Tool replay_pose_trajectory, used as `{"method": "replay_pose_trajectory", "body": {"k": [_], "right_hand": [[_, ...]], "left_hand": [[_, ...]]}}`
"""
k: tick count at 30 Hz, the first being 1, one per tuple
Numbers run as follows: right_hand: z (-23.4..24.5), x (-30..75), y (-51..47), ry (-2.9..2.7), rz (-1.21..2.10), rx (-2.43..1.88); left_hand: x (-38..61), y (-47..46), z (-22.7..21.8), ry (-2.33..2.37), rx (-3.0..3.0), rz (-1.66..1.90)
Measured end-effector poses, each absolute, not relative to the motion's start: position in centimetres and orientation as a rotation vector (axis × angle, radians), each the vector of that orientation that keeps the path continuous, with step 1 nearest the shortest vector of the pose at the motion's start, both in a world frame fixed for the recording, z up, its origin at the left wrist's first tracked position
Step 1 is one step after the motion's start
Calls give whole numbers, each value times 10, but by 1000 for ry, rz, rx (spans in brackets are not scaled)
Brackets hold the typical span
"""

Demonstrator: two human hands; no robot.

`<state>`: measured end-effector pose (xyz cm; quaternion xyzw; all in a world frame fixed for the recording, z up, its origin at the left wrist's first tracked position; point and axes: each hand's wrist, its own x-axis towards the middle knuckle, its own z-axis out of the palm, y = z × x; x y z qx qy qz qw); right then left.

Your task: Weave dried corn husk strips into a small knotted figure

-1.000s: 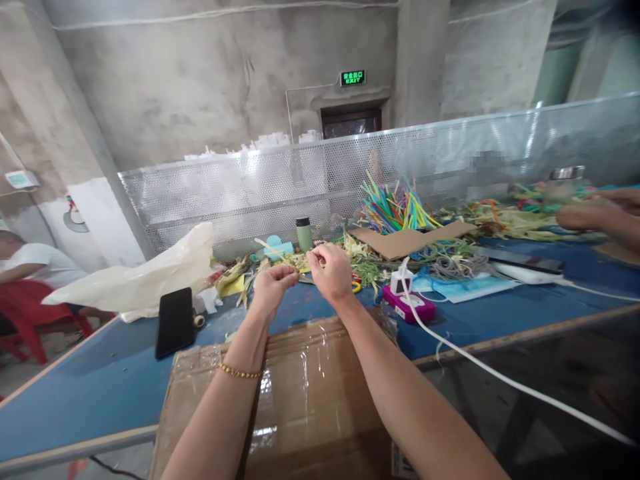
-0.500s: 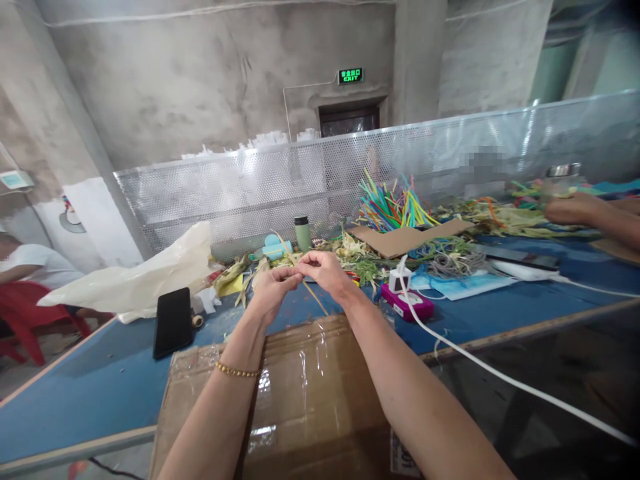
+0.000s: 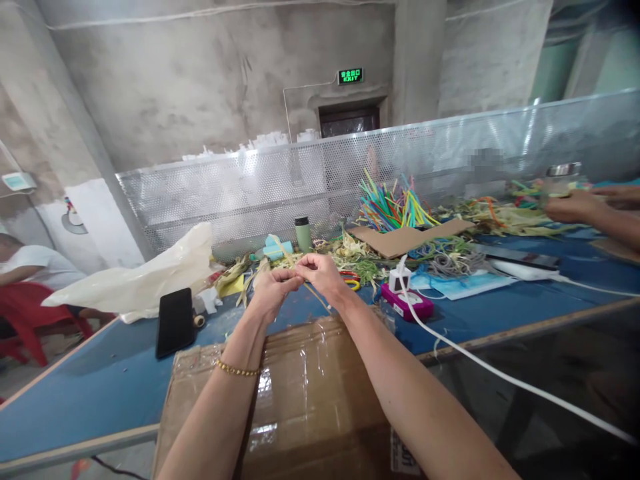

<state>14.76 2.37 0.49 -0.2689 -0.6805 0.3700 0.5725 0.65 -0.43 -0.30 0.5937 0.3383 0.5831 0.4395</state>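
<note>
My left hand (image 3: pixel 271 291) and my right hand (image 3: pixel 323 276) meet above the table, thumbs and fingertips pinched close together. Between them runs a thin, straw-coloured strip (image 3: pixel 318 299), perhaps dried husk. One end slants up past the left fingers, and the other hangs down below the right hand. Fingertips cover its middle, so I cannot make out any detail there. Below my forearms lies a taped cardboard box (image 3: pixel 300 393). Just behind the right hand are red-and-yellow scissor-like handles (image 3: pixel 351 280), partly hidden.
The blue table (image 3: pixel 85 387) holds a black phone (image 3: pixel 175 323), a green bottle (image 3: pixel 303 235), a purple power block (image 3: pixel 407 303) with a white cable, colourful stems (image 3: pixel 395 205), husk scraps and a cardboard piece (image 3: pixel 410 239). A co-worker's hands (image 3: pixel 575 205) are at far right.
Both my hands stay pinched on the strip, with the fingers shifting slightly. More of the red-and-yellow handles shows beside my right hand. At far right, a second co-worker's hand has come into view.
</note>
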Motion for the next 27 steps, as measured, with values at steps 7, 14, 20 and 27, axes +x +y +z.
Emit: {"method": "replay_pose_trajectory", "body": {"k": [7, 14, 20, 27], "right_hand": [[5, 155, 29, -1784, 459, -764], [2, 158, 33, -1778, 490, -765], [4, 158, 30, -1717, 650, -729], [10, 158, 18, -1687, 891, -603]], "left_hand": [[0, 0, -2, 773, 1355, 1506], [0, -3, 2, 702, 1234, 1454], [3, -8, 5, 681, 1225, 1440], [3, -11, 6, 604, 1244, 1467]]}}
